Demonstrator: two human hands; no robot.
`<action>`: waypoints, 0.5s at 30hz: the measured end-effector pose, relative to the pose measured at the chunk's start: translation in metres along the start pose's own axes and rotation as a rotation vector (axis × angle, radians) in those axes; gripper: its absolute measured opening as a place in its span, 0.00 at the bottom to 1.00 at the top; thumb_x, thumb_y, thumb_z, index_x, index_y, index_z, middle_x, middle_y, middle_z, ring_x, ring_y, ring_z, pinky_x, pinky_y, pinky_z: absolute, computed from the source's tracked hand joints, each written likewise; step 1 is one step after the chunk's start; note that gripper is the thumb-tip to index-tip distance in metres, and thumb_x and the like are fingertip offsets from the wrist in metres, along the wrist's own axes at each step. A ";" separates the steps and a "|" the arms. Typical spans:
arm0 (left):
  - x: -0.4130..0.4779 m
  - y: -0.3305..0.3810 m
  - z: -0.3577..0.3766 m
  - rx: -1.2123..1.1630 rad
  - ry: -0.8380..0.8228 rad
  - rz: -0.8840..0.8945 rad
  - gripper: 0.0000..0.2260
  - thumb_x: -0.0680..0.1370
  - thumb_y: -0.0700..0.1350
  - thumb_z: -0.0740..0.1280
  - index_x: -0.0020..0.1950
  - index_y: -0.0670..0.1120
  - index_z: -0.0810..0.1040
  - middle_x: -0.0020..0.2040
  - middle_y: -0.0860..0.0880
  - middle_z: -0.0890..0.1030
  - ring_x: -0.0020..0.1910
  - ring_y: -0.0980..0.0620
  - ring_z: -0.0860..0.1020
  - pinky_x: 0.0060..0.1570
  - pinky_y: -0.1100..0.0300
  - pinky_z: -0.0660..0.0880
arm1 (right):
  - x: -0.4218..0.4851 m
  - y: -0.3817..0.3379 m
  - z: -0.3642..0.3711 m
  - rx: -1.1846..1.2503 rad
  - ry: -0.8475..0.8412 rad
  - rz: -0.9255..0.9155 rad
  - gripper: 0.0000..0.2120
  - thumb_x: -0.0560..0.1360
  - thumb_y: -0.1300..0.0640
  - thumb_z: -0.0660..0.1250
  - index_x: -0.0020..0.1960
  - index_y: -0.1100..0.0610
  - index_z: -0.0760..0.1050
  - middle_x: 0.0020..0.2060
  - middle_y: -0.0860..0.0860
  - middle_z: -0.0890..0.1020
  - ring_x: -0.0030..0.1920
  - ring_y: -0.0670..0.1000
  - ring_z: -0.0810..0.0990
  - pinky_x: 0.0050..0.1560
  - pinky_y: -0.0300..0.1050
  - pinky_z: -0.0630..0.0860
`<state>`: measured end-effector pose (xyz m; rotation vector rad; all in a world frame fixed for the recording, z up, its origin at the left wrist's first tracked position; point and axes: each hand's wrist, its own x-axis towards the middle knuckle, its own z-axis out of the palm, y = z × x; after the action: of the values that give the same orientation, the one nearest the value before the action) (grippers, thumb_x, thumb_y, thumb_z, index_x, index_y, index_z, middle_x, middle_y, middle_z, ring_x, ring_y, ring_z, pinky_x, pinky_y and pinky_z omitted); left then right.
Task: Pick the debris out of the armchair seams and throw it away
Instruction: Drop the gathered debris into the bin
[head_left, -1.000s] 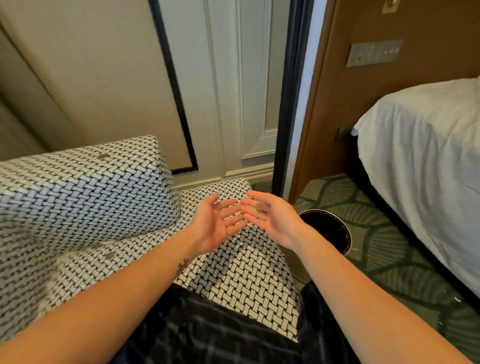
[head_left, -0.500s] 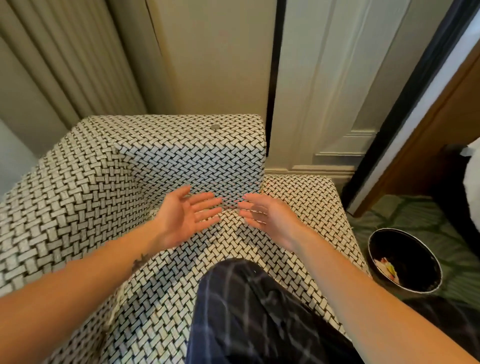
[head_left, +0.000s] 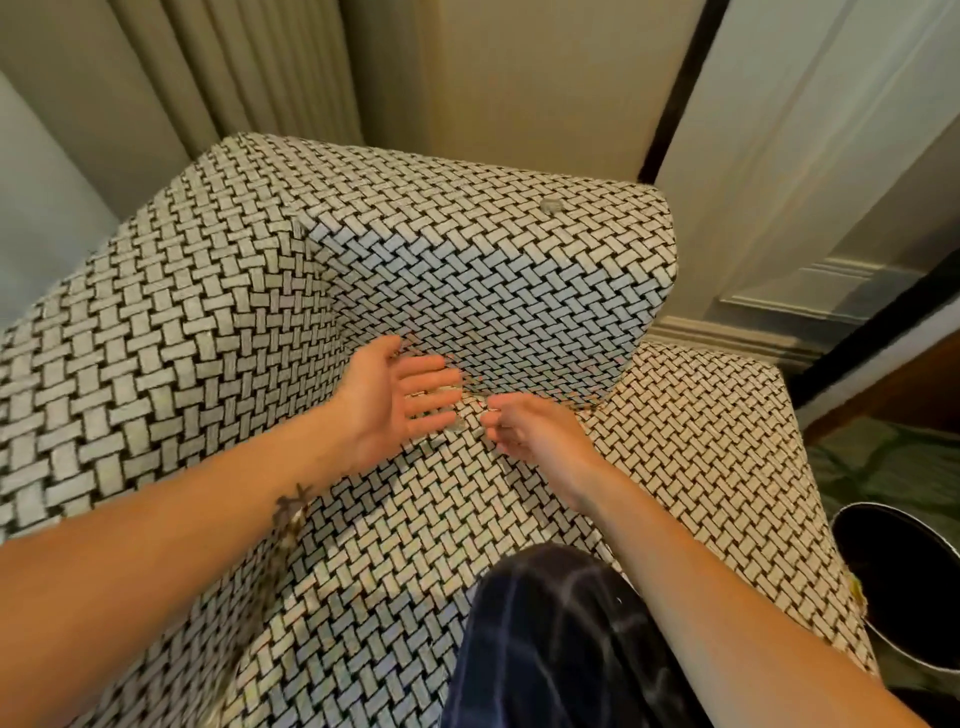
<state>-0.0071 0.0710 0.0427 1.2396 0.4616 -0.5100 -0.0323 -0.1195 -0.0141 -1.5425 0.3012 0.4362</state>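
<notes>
The armchair (head_left: 701, 467) is covered in a black-and-white woven pattern and fills most of the view. My left hand (head_left: 400, 405) is open with its fingers spread, palm turned right, at the seam where the seat meets the back cushion (head_left: 493, 280). My right hand (head_left: 530, 428) is just right of it at the same seam, fingers curled in toward the crease. A small greyish bit of debris (head_left: 457, 427) lies on the seat between the two hands. Whether the right fingers pinch anything is hidden.
A round black waste bin (head_left: 904, 587) with some scraps inside stands on the green carpet at the chair's right side. Beige curtains (head_left: 234, 67) and a white panelled wall are behind the chair. My knee in dark checked trousers (head_left: 545, 639) rests against the seat front.
My view swung left from the bin to the chair. Both hands went from open over the bin down to the seat seam, and the right fingers have curled.
</notes>
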 end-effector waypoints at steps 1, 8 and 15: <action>0.001 -0.001 -0.001 0.009 0.040 0.000 0.26 0.86 0.56 0.49 0.65 0.40 0.77 0.60 0.39 0.84 0.61 0.40 0.81 0.64 0.42 0.77 | 0.005 0.000 0.006 -0.025 -0.007 -0.008 0.11 0.81 0.61 0.65 0.61 0.55 0.80 0.55 0.57 0.85 0.58 0.56 0.83 0.62 0.47 0.80; 0.008 -0.009 -0.004 0.030 0.223 0.064 0.23 0.87 0.53 0.49 0.59 0.41 0.80 0.55 0.42 0.86 0.57 0.42 0.83 0.62 0.45 0.79 | 0.037 0.003 0.033 -0.491 -0.036 -0.174 0.14 0.80 0.59 0.68 0.65 0.54 0.78 0.55 0.48 0.81 0.53 0.45 0.80 0.56 0.36 0.76; 0.012 -0.013 -0.003 0.024 0.264 0.095 0.23 0.87 0.52 0.49 0.58 0.40 0.80 0.54 0.42 0.86 0.56 0.44 0.83 0.61 0.46 0.79 | 0.055 0.018 0.039 -0.872 0.017 -0.265 0.16 0.79 0.57 0.70 0.67 0.53 0.77 0.55 0.50 0.73 0.56 0.50 0.75 0.65 0.42 0.72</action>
<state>-0.0052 0.0695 0.0249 1.3517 0.6169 -0.2723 0.0050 -0.0768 -0.0547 -2.3987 -0.1134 0.3573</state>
